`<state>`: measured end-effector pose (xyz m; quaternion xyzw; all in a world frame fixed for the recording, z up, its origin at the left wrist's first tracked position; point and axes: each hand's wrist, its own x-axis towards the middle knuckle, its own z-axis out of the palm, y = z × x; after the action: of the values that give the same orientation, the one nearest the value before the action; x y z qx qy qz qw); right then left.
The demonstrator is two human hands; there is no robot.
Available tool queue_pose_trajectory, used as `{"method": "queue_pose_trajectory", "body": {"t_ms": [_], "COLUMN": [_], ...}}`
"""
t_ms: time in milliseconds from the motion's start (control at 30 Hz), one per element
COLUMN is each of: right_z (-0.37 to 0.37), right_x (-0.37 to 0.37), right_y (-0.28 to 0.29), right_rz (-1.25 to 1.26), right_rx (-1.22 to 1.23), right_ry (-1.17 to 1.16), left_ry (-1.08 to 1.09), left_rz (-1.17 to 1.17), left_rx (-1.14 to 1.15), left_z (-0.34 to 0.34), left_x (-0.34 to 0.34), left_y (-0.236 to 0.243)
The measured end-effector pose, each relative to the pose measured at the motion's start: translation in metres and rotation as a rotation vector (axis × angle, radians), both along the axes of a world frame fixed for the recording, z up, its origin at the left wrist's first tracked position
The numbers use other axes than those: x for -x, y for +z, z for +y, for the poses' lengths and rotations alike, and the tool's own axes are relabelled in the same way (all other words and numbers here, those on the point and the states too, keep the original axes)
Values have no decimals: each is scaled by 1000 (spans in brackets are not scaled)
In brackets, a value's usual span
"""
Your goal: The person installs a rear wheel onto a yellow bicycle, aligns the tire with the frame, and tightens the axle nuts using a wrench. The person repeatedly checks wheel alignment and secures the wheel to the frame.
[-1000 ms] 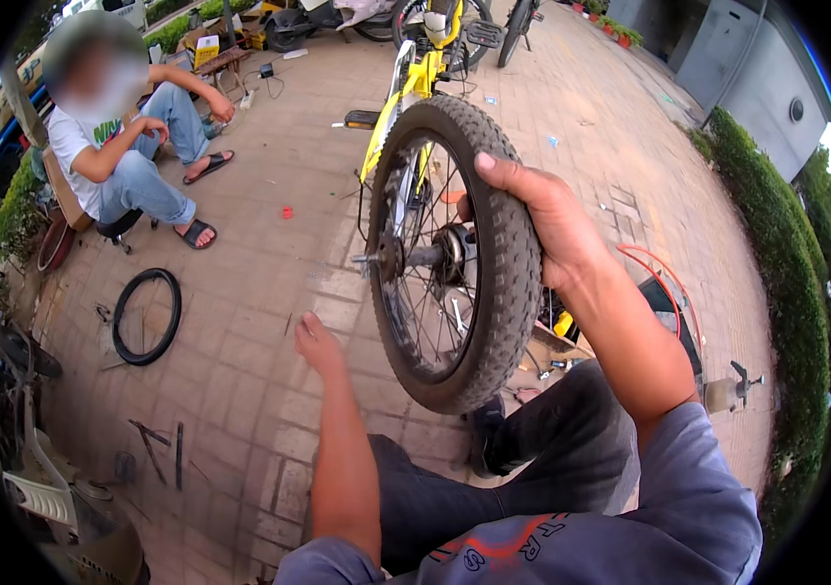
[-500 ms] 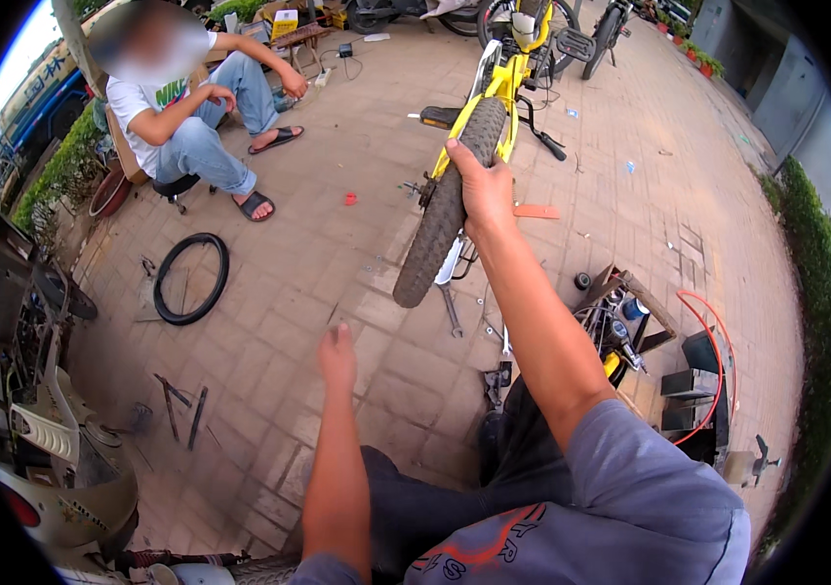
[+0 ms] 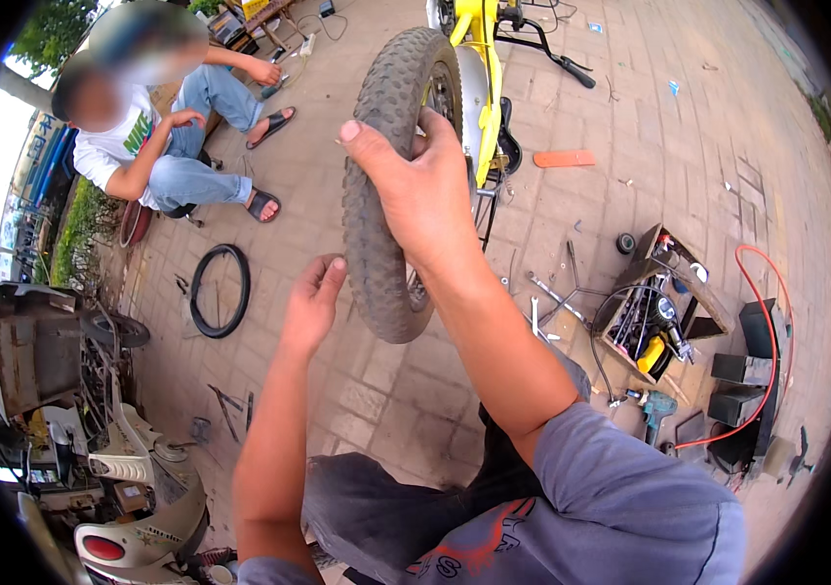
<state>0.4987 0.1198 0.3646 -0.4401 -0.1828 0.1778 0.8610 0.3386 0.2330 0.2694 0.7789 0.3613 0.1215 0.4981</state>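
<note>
Knobbly black rubber runs round the bicycle wheel, raised in front of me. My right hand grips it from the right, thumb across the tread and fingers reaching in on the rim side. Just left of its lower part is my left hand, thumb and fingers drawn together beside the tread. What they pinch, if anything, is too small to make out. Behind the wheel stands the yellow bicycle frame, cut off by the top edge of the picture.
Right of me are a wooden toolbox, a teal power drill and a red hose. A loose black tyre lies on the paving at left. Beyond it a person sits on a stool. A scooter stands lower left.
The wheel now looks larger and stands more upright, nearer to me. My right hand still grips it. My left hand has risen beside the tread. The view has shifted, showing more of the toolbox.
</note>
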Motion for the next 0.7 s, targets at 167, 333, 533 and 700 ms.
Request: {"method": "queue_pose_trajectory", "body": {"t_ms": [167, 333, 533, 700], "right_z": [6, 12, 9, 9], "right_x": [19, 19, 0, 8], "right_y": [-12, -32, -12, 3], "right_rz": [20, -46, 25, 137], "right_rx": [-70, -91, 11, 175], "right_ry": [-13, -23, 73, 24], "left_ry": [149, 30, -142, 124], "left_rz": [-208, -313, -376, -359], "left_rx": [326, 609, 920, 758], "left_z": [21, 21, 26, 36], "left_x": [-35, -55, -73, -98], "left_y": [14, -1, -15, -68]}}
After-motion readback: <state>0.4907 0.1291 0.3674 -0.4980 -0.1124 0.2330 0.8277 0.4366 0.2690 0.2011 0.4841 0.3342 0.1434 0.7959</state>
